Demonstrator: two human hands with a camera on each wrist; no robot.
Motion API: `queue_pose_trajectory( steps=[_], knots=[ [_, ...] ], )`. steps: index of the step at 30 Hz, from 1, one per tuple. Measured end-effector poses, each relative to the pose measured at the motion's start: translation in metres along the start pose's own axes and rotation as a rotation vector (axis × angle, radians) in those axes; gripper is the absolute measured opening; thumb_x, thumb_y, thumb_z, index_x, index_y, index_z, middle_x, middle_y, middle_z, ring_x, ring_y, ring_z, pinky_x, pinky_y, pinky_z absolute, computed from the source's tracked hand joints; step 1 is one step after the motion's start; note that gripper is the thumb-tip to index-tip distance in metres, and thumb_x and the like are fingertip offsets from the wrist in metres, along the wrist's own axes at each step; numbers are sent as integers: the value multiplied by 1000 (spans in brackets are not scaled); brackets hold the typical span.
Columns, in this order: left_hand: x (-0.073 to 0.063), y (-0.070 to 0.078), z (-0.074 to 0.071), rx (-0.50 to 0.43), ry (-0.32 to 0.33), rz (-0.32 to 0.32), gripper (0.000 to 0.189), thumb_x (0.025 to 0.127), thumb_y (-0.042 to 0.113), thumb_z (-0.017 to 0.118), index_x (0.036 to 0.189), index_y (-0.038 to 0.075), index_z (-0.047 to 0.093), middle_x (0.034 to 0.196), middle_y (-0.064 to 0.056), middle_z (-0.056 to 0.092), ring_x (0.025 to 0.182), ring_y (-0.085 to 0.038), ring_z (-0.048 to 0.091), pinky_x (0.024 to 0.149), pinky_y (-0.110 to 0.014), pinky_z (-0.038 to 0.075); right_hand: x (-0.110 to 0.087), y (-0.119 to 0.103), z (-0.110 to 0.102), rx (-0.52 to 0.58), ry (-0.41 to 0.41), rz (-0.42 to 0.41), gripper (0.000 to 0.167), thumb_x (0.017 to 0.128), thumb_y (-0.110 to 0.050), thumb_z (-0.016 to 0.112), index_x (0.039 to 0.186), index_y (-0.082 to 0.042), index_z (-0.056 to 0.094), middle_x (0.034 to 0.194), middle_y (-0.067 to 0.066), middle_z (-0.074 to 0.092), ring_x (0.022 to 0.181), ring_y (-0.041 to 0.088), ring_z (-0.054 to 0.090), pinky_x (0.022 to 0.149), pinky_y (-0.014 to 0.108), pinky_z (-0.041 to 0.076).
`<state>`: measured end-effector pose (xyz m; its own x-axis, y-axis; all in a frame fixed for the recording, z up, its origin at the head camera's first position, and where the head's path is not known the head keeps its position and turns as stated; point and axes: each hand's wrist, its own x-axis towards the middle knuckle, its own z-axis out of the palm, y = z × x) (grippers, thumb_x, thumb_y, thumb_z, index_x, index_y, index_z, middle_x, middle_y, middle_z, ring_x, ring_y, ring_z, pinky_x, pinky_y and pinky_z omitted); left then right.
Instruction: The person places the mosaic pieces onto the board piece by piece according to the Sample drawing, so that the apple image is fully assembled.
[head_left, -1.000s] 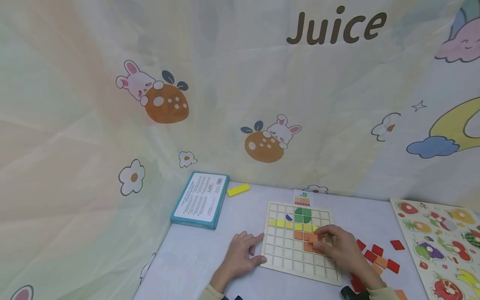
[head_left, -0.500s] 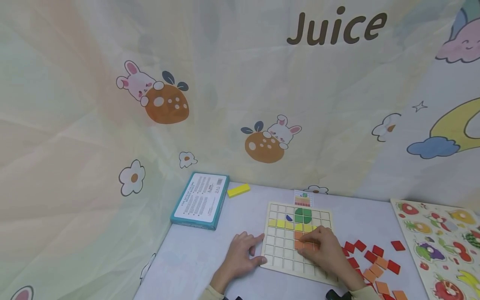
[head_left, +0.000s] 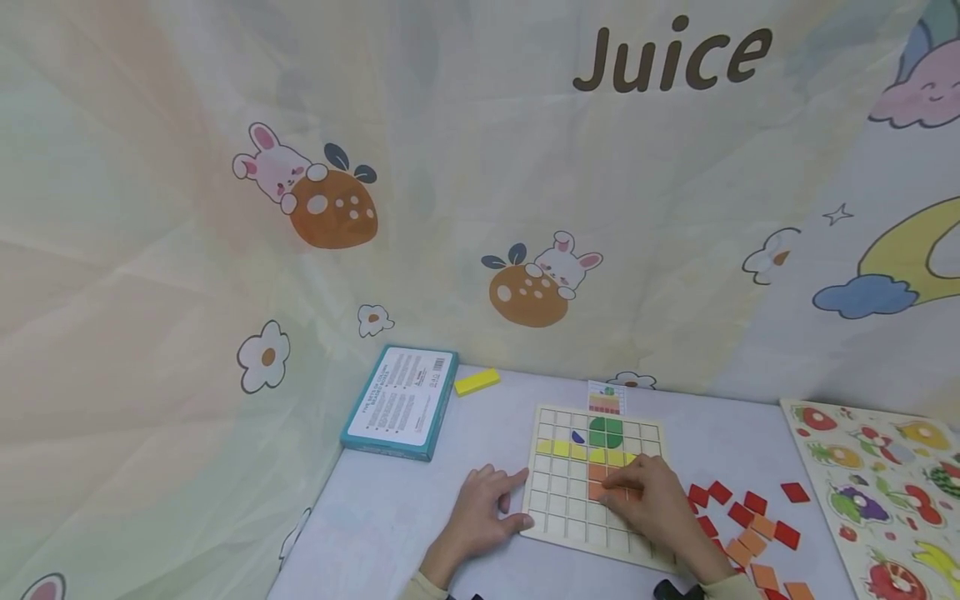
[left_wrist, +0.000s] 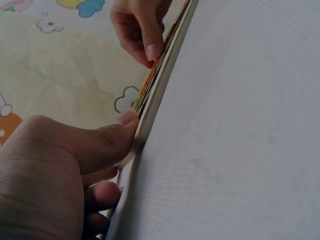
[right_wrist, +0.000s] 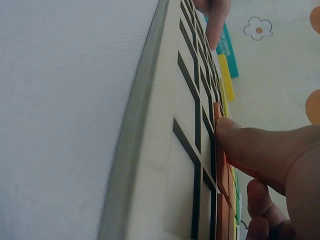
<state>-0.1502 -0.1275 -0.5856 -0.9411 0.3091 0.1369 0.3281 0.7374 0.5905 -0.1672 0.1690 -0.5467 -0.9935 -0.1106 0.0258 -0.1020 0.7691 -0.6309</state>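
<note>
A pale wooden grid board (head_left: 557, 504) lies on the white tabletop. My left hand (head_left: 480, 508) touches its left edge, thumb and forefinger spread apart; in the left wrist view the thumb rests against the board's rim. Over the middle squares, my right hand (head_left: 648, 500) pinches an orange square tile (right_wrist: 219, 145) at its edge between thumb and fingers, low on the grid. Another orange tile (head_left: 597, 472) sits just above it. A row of yellow tiles (head_left: 561, 447), a green rounded shape (head_left: 606, 431) and a small blue piece (head_left: 577, 436) lie higher up. My right hand hides other squares.
Loose red tiles (head_left: 754, 502) and orange tiles (head_left: 763, 525) lie scattered right of the board. A small pattern card (head_left: 606, 398) is behind it. A teal box (head_left: 401, 400) and a yellow block (head_left: 477, 381) stand back left; a fruit-picture board (head_left: 847, 475) lies far right.
Over the first half second my right hand moved left across the board, uncovering more loose tiles at the right. Since then it has barely shifted. My left hand stays in place.
</note>
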Motion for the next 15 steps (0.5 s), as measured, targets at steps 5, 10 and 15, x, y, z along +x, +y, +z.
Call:
queue_pose_trajectory(
  steps=[5, 10, 15],
  knots=[
    [0, 1, -1, -6, 0, -7, 68, 81, 49, 86, 142, 24, 69, 71, 17, 47, 75, 1, 34, 74, -20, 31, 0, 1, 1, -13, 19, -49, 15, 79, -28, 94, 92, -25, 87, 85, -9, 61, 90, 14, 46, 70, 25, 39],
    [0, 0, 0, -1, -4, -1, 69, 81, 49, 86, 142, 24, 69, 71, 18, 47, 75, 1, 34, 74, -20, 31, -2, 8, -5, -4, 14, -53, 20, 81, -35, 93, 98, -27, 86, 86, -11, 62, 89, 12, 47, 72, 25, 39],
    [0, -1, 1, 2, -3, 4, 69, 81, 49, 86, 143, 25, 68, 71, 18, 47, 74, 1, 34, 75, -20, 31, -5, 25, -30, -6, 3, -9, 25, 85, -39, 90, 103, -22, 86, 88, -9, 67, 85, 13, 48, 69, 26, 39]
  ],
)
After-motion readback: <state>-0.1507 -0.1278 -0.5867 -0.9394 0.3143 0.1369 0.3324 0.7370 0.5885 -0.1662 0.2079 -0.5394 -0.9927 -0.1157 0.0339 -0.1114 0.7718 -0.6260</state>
